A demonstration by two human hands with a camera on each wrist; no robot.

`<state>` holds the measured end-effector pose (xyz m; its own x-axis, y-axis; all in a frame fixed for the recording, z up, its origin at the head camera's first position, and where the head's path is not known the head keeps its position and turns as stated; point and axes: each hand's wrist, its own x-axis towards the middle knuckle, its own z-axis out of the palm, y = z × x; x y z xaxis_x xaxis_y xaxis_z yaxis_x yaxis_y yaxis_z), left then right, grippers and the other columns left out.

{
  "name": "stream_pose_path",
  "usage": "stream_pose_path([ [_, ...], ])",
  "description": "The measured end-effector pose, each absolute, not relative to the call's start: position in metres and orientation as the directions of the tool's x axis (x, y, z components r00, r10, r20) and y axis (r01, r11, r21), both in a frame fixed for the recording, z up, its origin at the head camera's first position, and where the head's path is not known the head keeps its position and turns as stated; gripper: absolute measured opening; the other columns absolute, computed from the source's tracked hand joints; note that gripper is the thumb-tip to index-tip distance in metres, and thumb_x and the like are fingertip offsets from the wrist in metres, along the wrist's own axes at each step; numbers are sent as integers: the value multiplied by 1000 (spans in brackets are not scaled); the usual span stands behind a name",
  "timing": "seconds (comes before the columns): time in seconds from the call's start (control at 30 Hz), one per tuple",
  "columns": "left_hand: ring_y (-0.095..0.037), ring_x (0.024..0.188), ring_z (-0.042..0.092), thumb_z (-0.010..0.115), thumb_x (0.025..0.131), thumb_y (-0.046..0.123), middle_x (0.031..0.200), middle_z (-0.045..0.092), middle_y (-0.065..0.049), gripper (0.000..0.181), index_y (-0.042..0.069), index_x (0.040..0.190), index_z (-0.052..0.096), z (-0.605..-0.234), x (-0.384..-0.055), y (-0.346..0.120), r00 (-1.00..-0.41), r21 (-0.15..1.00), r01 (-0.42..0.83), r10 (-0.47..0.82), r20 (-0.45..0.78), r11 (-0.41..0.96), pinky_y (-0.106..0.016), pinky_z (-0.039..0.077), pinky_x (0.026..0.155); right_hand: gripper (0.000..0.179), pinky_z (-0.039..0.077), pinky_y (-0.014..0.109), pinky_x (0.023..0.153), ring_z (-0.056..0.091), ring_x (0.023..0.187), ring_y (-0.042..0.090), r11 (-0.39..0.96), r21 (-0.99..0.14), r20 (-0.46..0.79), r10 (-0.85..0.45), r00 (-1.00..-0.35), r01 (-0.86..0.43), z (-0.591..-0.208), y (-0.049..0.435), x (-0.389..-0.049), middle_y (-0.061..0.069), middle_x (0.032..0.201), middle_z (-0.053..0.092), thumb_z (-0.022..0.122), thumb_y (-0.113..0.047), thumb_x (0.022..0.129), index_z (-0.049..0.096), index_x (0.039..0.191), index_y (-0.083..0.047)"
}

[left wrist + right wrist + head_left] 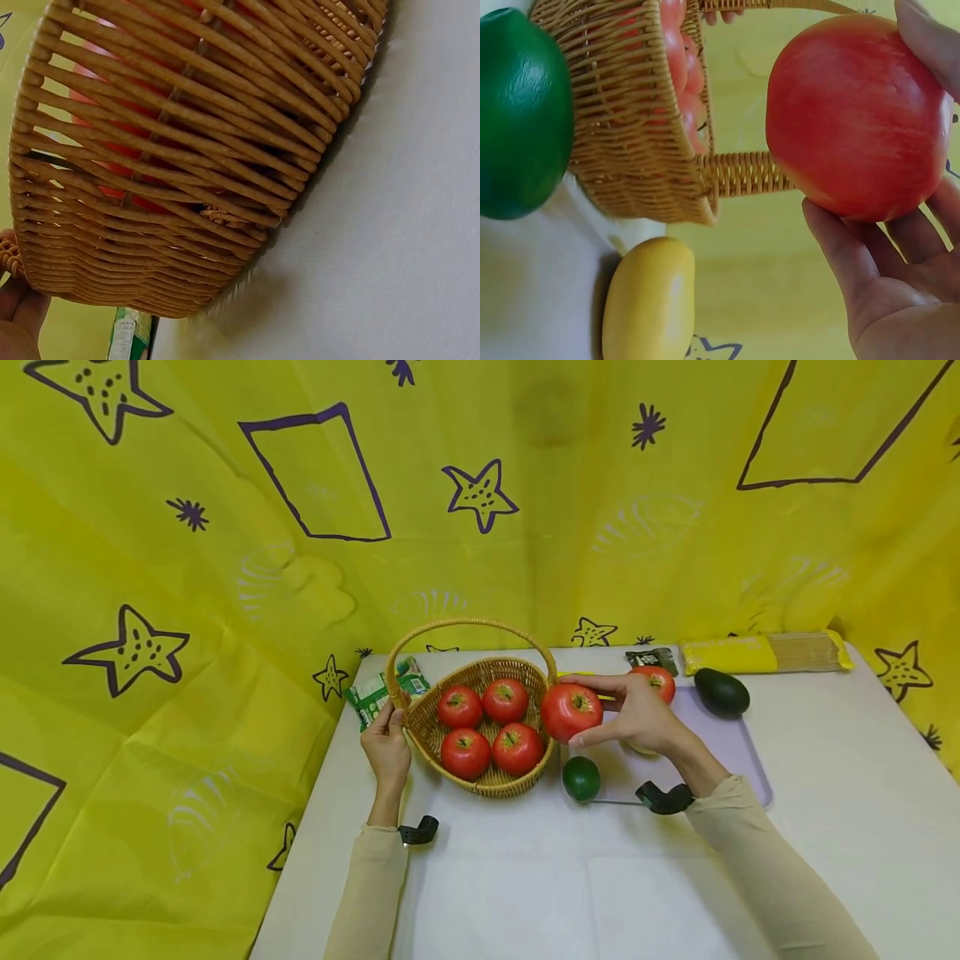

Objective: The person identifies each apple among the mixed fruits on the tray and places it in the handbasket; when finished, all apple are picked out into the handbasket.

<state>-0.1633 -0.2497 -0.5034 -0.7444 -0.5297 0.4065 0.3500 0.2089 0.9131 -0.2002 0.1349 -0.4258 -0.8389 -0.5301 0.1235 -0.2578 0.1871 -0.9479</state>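
Observation:
My right hand (637, 714) holds a red apple (572, 712) by its sides, thumb and fingers spread around it, at the right rim of a wicker basket (498, 789). Close up in the right wrist view, the apple (859, 116) is gripped in front of the basket's handle. Several more red apples (465, 753) lie inside the basket. At the basket's left end, my left hand (387, 752) grips the foot of the arched handle (471, 621). The left wrist view shows only those fingertips (30, 315) and the woven side.
Right of the basket lies a lilac tray (756, 768), with a green lime-like fruit (581, 778), another apple (657, 682) and an avocado (722, 693) around it. A yellow oblong fruit (649, 300) is near the basket. Behind stand a noodle pack (765, 653), dark packet (651, 660) and green packet (372, 696).

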Motion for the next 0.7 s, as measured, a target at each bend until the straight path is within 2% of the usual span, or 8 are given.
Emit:
stream_pose_path([
  [0.2, 3, 112, 70, 63, 104, 1, 122, 74, -28, 28, -5, 129, 73, -504, -163, -250, -747, 915, 341, -530, 402, 214, -14, 56, 94, 84, 60, 28, 95, 67, 122, 28, 189, -947, 119, -547, -829, -261, -422, 126, -196, 10, 143, 68, 101, -13, 70, 66, 146, -16],
  [0.47, 1, 113, 70, 63, 104, 0, 123, 74, -27, 28, -5, 130, 73, -503, -163, -249, -752, 920, 336, -532, 390, 200, -15, 56, 96, 79, 60, 32, 99, 67, 125, 24, 104, -957, 153, -608, -779, -270, -420, 105, -194, 9, 146, 66, 96, -11, 77, 63, 149, -12],
  [0.7, -5, 115, 70, 63, 104, 0, 123, 75, -25, 28, -4, 130, 73, -503, -163, -249, -745, 918, 329, -537, 396, 220, -14, 56, 94, 80, 61, 40, 100, 66, 127, 29, 106, -958, 139, -639, -757, -265, -419, 85, -197, 9, 148, 63, 96, -15, 78, 62, 151, -14],
])
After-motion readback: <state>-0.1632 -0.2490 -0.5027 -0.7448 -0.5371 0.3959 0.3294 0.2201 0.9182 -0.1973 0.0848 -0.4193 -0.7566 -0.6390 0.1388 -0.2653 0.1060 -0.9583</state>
